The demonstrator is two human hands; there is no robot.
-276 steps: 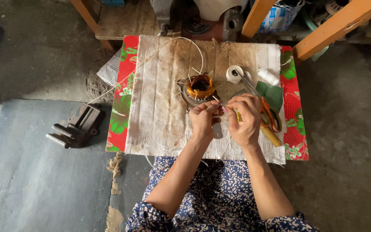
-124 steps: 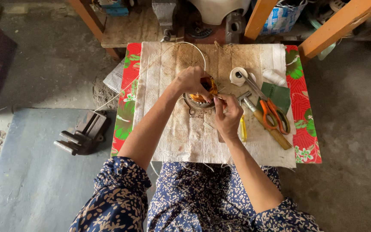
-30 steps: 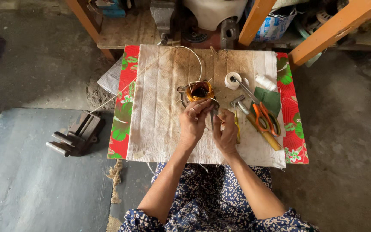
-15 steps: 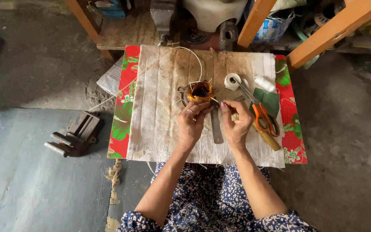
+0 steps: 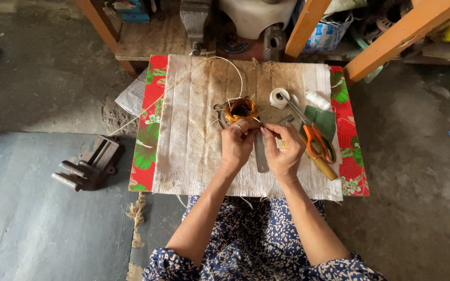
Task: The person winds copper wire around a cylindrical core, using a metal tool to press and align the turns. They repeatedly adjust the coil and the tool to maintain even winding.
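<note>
A round motor stator with copper coils [image 5: 240, 109] sits on a white cloth [image 5: 194, 140] over a low board. My left hand [image 5: 238, 143] rests just below the stator, fingers pinched near its rim. My right hand [image 5: 283, 148] is beside it, fingertips pinched on a thin sliver or thread close to the left hand's fingers. What exactly each hand pinches is too small to tell. A flat grey metal tool [image 5: 261, 156] lies between my hands.
Orange-handled scissors [image 5: 319, 143], a white tape roll [image 5: 278, 98], a white spool [image 5: 317, 100] and a green sheet [image 5: 320, 119] lie to the right. A red floral cloth [image 5: 147, 140] edges the board. A bench vise [image 5: 87, 164] stands on the floor at left. Wooden legs and clutter stand beyond.
My right hand has moved left, back toward my left hand, so the fingertips meet below the stator. The left hand has stayed near the stator.
</note>
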